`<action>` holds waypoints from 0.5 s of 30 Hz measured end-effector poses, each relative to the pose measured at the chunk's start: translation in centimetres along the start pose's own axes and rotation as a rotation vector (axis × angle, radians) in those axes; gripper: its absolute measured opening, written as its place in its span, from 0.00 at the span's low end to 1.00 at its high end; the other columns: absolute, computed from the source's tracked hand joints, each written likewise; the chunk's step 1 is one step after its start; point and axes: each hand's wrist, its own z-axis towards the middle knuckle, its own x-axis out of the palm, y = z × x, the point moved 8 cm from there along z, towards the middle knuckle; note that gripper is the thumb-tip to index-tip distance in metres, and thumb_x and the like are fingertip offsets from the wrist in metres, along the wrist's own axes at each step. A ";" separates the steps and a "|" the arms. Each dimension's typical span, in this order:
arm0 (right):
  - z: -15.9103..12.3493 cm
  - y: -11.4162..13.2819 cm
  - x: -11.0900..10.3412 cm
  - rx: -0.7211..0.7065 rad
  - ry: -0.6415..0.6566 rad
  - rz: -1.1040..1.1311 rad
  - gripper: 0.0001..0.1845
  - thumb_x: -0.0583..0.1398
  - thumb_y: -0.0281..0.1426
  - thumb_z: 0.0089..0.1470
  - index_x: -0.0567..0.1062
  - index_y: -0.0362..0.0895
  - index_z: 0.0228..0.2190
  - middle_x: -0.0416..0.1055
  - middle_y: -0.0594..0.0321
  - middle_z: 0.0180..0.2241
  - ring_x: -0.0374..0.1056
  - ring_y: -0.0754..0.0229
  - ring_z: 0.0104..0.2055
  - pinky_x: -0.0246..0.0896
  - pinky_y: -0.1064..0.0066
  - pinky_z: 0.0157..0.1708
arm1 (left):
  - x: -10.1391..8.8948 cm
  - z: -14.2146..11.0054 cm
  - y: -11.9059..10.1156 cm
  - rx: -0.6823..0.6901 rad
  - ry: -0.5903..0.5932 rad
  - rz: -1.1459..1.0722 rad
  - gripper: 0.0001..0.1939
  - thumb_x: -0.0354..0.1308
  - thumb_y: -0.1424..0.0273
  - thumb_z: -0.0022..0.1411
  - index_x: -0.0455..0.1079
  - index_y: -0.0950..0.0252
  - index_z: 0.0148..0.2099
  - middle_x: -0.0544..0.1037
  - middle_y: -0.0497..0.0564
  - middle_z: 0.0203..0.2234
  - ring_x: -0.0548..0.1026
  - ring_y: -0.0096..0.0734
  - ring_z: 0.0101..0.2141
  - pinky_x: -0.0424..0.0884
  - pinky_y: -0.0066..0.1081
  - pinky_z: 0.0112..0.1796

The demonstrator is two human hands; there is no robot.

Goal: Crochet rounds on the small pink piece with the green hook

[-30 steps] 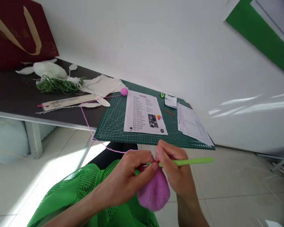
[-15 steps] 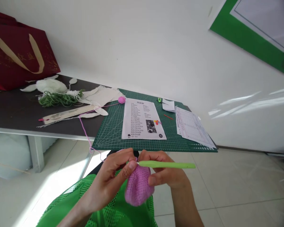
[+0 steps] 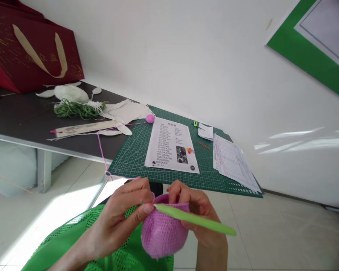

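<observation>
A pink crocheted pouch [image 3: 165, 235] hangs between my hands over my lap, its rim open at the top. My left hand [image 3: 130, 210] pinches the left part of that rim, thumb and forefinger at the tip of a light green crochet hook [image 3: 197, 219]. The hook slants down to the right across the pouch and in front of my right hand [image 3: 196, 210]. My right fingers dip inside the rim with the thumb outside, closed on the fabric. Pink yarn [image 3: 101, 152] runs from my left hand over the table edge to a small pink ball [image 3: 150, 119].
A green cutting mat [image 3: 130, 158] bears a printed pattern sheet [image 3: 158, 162], small coloured clips [image 3: 190, 150], a red needle-like piece [image 3: 204, 145] and more papers [image 3: 234, 160]. Leftward lie green yarn [image 3: 76, 109], white yarn [image 3: 70, 93] and a red gift bag [image 3: 45, 49].
The pouch has turned and its rim now shows open. My right fingers have moved into the opening. The hook's handle has tilted downward at the right, and the view has shifted slightly.
</observation>
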 end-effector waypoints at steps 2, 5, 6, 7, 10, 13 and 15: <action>-0.2 0.4 0.0 -0.014 -0.034 -0.026 0.15 0.71 0.41 0.55 0.76 0.47 0.25 0.70 0.62 0.34 0.66 0.57 0.40 0.61 0.63 0.44 | 0.3 -0.2 -0.5 0.040 0.009 0.030 0.15 0.51 0.74 0.76 0.64 0.61 0.33 0.65 0.43 0.25 0.66 0.28 0.25 0.62 0.30 0.27; -1.0 0.6 -0.1 -0.010 -0.087 -0.066 0.14 0.70 0.41 0.57 0.77 0.47 0.27 0.72 0.62 0.40 0.67 0.59 0.42 0.62 0.66 0.44 | 0.5 -0.9 -1.1 0.096 -0.016 0.097 0.14 0.50 0.73 0.77 0.64 0.60 0.34 0.66 0.44 0.25 0.66 0.30 0.26 0.64 0.33 0.31; -1.3 0.4 0.0 0.012 -0.104 -0.066 0.12 0.71 0.42 0.56 0.78 0.48 0.30 0.73 0.61 0.44 0.68 0.59 0.43 0.63 0.66 0.44 | 0.5 -1.2 -1.2 0.110 -0.034 0.129 0.13 0.50 0.72 0.77 0.64 0.60 0.35 0.66 0.44 0.25 0.67 0.30 0.26 0.65 0.34 0.33; -1.6 0.0 0.0 0.046 -0.122 -0.051 0.14 0.72 0.43 0.54 0.79 0.49 0.35 0.72 0.61 0.49 0.69 0.58 0.45 0.64 0.67 0.45 | 0.5 -1.5 -1.4 0.121 -0.053 0.162 0.13 0.50 0.72 0.77 0.65 0.59 0.35 0.67 0.44 0.26 0.67 0.31 0.26 0.66 0.36 0.35; -2.5 -1.9 -0.1 0.164 -0.203 0.064 0.45 0.80 0.48 0.36 0.74 0.55 0.55 0.67 0.57 0.62 0.70 0.50 0.55 0.68 0.62 0.53 | 0.6 -2.0 -1.8 0.157 -0.106 0.248 0.09 0.52 0.76 0.73 0.66 0.58 0.39 0.69 0.44 0.26 0.67 0.33 0.26 0.67 0.39 0.39; -3.0 -3.9 0.1 0.237 -0.263 0.108 0.67 0.83 0.46 0.19 0.68 0.56 0.63 0.66 0.54 0.65 0.67 0.40 0.63 0.65 0.52 0.62 | 1.0 -2.2 -2.5 0.274 -0.132 0.307 0.09 0.54 0.78 0.70 0.67 0.59 0.38 0.72 0.43 0.25 0.66 0.31 0.24 0.66 0.36 0.35; -3.2 -5.1 0.5 0.273 -0.272 0.062 0.70 0.84 0.44 0.16 0.67 0.57 0.63 0.67 0.54 0.64 0.68 0.38 0.63 0.64 0.47 0.64 | 1.4 -2.3 -2.7 0.330 -0.135 0.313 0.10 0.54 0.76 0.72 0.66 0.59 0.36 0.72 0.43 0.24 0.66 0.29 0.23 0.65 0.36 0.34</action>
